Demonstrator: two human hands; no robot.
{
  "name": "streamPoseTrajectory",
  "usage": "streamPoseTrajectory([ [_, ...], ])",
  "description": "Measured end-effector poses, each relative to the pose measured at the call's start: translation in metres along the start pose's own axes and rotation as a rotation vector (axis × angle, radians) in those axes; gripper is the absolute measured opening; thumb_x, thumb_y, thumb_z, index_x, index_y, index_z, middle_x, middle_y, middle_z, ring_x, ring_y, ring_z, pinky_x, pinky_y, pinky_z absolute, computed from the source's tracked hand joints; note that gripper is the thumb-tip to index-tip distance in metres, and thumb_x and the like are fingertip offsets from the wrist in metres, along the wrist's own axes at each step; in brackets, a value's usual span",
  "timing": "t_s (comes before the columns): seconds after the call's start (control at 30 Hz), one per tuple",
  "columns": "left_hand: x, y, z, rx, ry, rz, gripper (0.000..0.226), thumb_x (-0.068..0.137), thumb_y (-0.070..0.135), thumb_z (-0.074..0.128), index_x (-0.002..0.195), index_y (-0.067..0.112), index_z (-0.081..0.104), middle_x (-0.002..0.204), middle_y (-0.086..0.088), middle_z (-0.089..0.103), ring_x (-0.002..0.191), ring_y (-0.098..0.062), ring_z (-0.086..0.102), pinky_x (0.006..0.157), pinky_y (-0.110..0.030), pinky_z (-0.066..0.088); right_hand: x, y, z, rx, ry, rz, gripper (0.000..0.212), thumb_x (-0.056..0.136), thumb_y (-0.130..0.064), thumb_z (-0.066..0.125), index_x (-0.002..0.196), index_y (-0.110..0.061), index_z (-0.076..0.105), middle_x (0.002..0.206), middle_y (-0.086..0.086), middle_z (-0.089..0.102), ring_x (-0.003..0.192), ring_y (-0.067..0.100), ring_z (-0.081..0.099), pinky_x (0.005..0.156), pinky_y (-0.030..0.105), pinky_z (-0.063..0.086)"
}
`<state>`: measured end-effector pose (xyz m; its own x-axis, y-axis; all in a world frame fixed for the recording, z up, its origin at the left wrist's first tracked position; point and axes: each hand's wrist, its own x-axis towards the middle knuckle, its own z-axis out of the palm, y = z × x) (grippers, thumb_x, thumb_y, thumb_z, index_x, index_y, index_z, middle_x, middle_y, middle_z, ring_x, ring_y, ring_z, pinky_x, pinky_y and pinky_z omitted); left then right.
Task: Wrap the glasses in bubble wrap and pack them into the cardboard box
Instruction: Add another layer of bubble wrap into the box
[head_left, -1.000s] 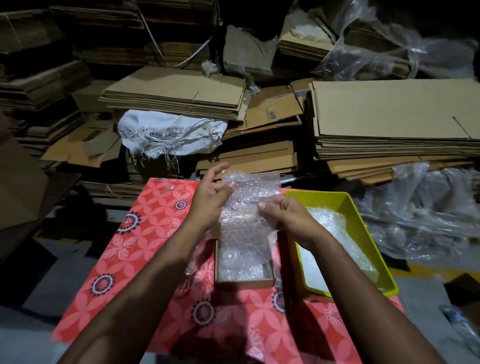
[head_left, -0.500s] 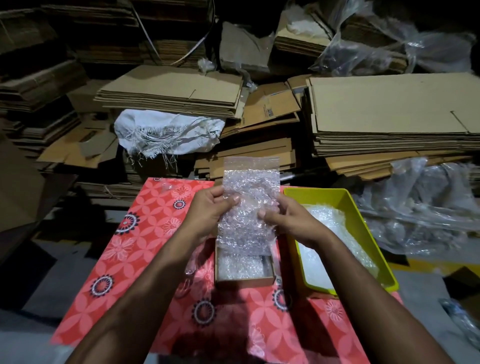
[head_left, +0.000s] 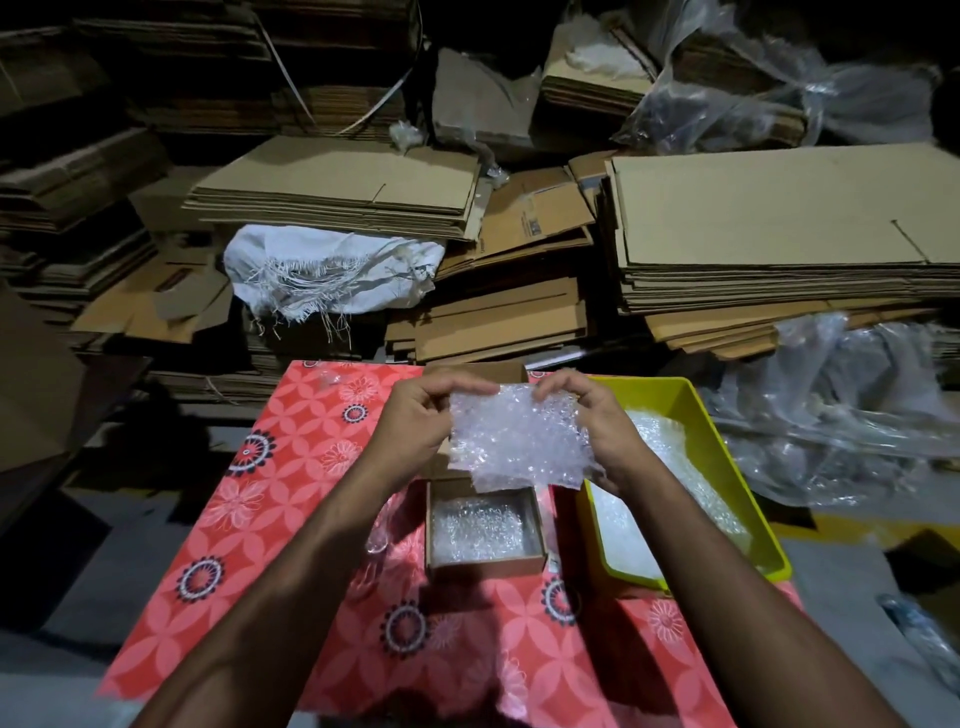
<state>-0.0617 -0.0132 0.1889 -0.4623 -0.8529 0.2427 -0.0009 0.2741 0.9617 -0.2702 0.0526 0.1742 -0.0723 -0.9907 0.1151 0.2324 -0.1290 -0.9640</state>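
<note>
Bubble wrap sheet (head_left: 514, 441), clear, crumpled, held up in the centre of the frame above the cardboard box. Left hand (head_left: 415, 421) pinches its upper left edge, fingers curled over the top. Right hand (head_left: 597, 415) pinches its upper right edge in the same way. Whether a glass sits inside the sheet cannot be told.

Cardboard box (head_left: 485, 564), small, open-topped, just below the sheet in the lower centre; its floor is lined with bubble wrap. A box flap shows behind the hands.

Glasses (head_left: 376, 540), clear, faint, on the cloth just left of the box; number cannot be told.

Yellow tray (head_left: 727, 478), plastic, just right of the box, holding more clear bubble wrap.

Tablecloth (head_left: 291, 467), red-pink with white floral and dark ring motifs, under box and tray.

Flattened cardboard stacks (head_left: 769, 218), across the upper half of the frame.

White woven sack (head_left: 332, 270), frayed, upper left of centre, wedged between the stacks.

Clear plastic sheeting (head_left: 841, 410), crumpled, at the right edge beside the tray; more in the upper right corner.
</note>
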Motion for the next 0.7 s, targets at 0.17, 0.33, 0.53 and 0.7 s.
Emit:
streamPoseTrajectory([
  [0.17, -0.003, -0.002, 0.002, -0.091, 0.110, -0.076, 0.034, 0.083, -0.003, 0.071, 0.078, 0.029, 0.080, 0.095, -0.002, 0.076, 0.086, -0.033, 0.071, 0.073, -0.051, 0.060, -0.003, -0.001, 0.000, -0.185, -0.051, -0.092, 0.047, 0.084, 0.018, 0.063, 0.096, -0.025, 0.076, 0.096, -0.009, 0.071, 0.086, 0.015, 0.064, 0.070, 0.036, 0.052],
  [0.33, -0.002, 0.009, 0.005, -0.195, 0.142, -0.148, 0.037, 0.086, -0.006, 0.065, 0.073, 0.025, 0.080, 0.088, 0.003, 0.076, 0.081, -0.021, 0.070, 0.071, -0.039, 0.057, -0.001, 0.002, 0.003, -0.144, -0.017, -0.077, 0.042, 0.074, 0.016, 0.053, 0.073, -0.018, 0.079, 0.081, 0.000, 0.073, 0.074, 0.013, 0.066, 0.064, 0.022, 0.051],
  [0.53, -0.007, 0.004, 0.002, -0.518, -0.001, -0.415, 0.067, 0.096, 0.063, 0.046, 0.150, 0.023, 0.043, 0.155, -0.012, 0.043, 0.143, -0.033, 0.039, 0.116, -0.063, 0.027, 0.003, -0.002, 0.001, -0.339, -0.017, -0.150, 0.036, 0.066, 0.008, 0.042, 0.063, -0.012, 0.071, 0.071, -0.003, 0.070, 0.072, 0.011, 0.063, 0.070, 0.022, 0.046],
  [0.7, -0.023, 0.009, 0.019, -0.294, -0.054, -0.371, 0.053, 0.092, 0.050, 0.055, 0.137, 0.021, 0.050, 0.143, 0.000, 0.052, 0.143, -0.026, 0.037, 0.112, -0.049, 0.038, 0.008, -0.009, 0.002, -0.489, -0.072, -0.141, 0.037, 0.069, 0.020, 0.037, 0.062, -0.004, 0.064, 0.065, -0.005, 0.064, 0.068, 0.007, 0.058, 0.069, 0.019, 0.043],
])
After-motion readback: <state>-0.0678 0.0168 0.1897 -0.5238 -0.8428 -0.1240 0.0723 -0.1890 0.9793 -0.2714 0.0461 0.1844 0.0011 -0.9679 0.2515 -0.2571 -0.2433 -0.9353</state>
